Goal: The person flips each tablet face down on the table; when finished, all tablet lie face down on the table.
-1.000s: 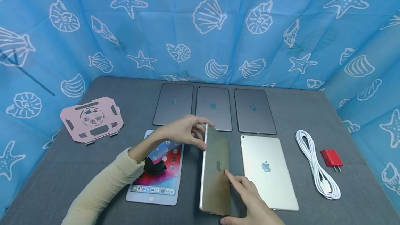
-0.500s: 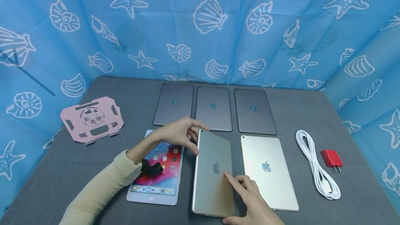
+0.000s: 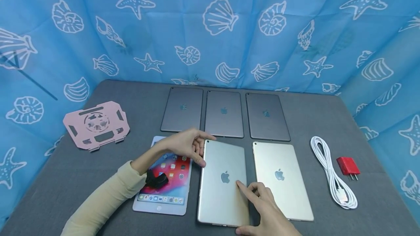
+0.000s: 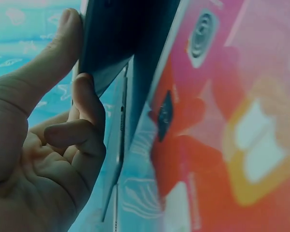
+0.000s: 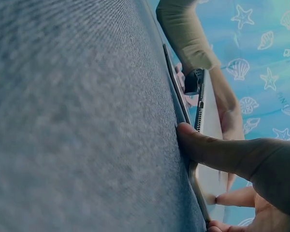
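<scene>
In the head view a silver tablet point(image 3: 224, 187), back up with an apple logo, is tilted with its left side raised off the table. My left hand point(image 3: 188, 145) holds its upper left corner, index finger along the top and thumb on the left edge; the left wrist view shows the thumb and a finger pinching the tablet edge point(image 4: 84, 43). At the lower right my right hand point(image 3: 262, 208) grips it, index fingertip on the back and thumb point(image 5: 203, 145) at the bottom corner. Its port edge point(image 5: 201, 104) shows in the right wrist view.
Left of it lies a white tablet point(image 3: 160, 207) with a lit screen, partly under my left wrist. A second silver tablet point(image 3: 285, 196) lies to the right. Three grey tablets point(image 3: 224, 125) line the back. A pink stand point(image 3: 80, 125), white cable point(image 3: 331, 177) and red charger plug point(image 3: 347, 165) sit at the sides.
The silver tablet has turned from nearly on its edge to a much flatter tilt, its left side swinging left and down with my left hand. My right hand has stayed nearly in place.
</scene>
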Demonstrator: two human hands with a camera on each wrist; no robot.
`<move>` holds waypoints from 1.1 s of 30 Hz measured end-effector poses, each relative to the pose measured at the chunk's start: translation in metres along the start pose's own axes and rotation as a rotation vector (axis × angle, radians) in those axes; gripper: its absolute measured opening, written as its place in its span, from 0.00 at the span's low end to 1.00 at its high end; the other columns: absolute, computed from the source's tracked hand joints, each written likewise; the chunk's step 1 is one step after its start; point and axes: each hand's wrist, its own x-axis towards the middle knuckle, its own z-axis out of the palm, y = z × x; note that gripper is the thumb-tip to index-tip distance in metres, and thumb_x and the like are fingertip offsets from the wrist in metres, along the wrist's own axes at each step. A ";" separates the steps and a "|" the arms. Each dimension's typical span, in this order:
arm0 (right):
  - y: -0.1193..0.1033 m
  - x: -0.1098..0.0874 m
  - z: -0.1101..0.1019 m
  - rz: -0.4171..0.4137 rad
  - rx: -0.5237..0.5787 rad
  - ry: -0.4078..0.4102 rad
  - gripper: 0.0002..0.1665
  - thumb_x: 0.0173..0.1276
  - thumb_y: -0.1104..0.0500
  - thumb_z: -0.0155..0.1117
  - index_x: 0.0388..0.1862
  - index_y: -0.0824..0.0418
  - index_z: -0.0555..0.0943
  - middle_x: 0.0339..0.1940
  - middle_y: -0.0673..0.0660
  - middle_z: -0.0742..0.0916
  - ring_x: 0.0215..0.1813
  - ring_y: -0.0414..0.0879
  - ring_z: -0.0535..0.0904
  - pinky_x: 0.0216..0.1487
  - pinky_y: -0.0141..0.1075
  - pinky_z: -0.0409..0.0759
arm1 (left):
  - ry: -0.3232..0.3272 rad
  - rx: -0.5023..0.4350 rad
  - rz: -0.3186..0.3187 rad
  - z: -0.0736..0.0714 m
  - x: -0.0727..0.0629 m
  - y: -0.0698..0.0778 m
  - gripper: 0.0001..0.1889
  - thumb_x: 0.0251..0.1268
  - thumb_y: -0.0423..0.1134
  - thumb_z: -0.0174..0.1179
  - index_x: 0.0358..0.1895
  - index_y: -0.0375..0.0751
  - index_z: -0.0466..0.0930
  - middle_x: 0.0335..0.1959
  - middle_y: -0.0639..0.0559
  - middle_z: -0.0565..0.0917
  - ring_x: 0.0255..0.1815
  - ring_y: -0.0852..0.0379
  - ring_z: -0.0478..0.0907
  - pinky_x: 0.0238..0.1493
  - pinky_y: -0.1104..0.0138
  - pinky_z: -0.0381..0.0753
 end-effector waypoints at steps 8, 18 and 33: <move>-0.003 0.004 -0.001 0.093 -0.045 0.024 0.67 0.37 0.38 0.87 0.78 0.52 0.69 0.54 0.49 0.71 0.51 0.48 0.62 0.45 0.34 0.69 | 0.010 0.027 -0.052 0.004 0.001 -0.006 0.43 0.54 0.35 0.78 0.74 0.32 0.68 0.26 0.52 0.82 0.20 0.63 0.74 0.27 0.73 0.73; -0.003 0.008 0.000 0.092 -0.069 0.058 0.67 0.33 0.42 0.89 0.76 0.55 0.72 0.57 0.53 0.72 0.52 0.49 0.65 0.47 0.40 0.72 | 0.034 0.105 -0.105 0.007 0.004 -0.006 0.45 0.53 0.36 0.79 0.74 0.34 0.67 0.26 0.53 0.81 0.14 0.65 0.69 0.19 0.74 0.68; -0.003 0.008 -0.001 0.050 -0.058 0.076 0.66 0.32 0.41 0.89 0.75 0.57 0.73 0.56 0.53 0.73 0.52 0.49 0.65 0.47 0.39 0.72 | 0.059 0.255 -0.149 0.011 0.006 0.005 0.45 0.51 0.39 0.81 0.74 0.36 0.69 0.24 0.54 0.82 0.18 0.65 0.72 0.24 0.73 0.72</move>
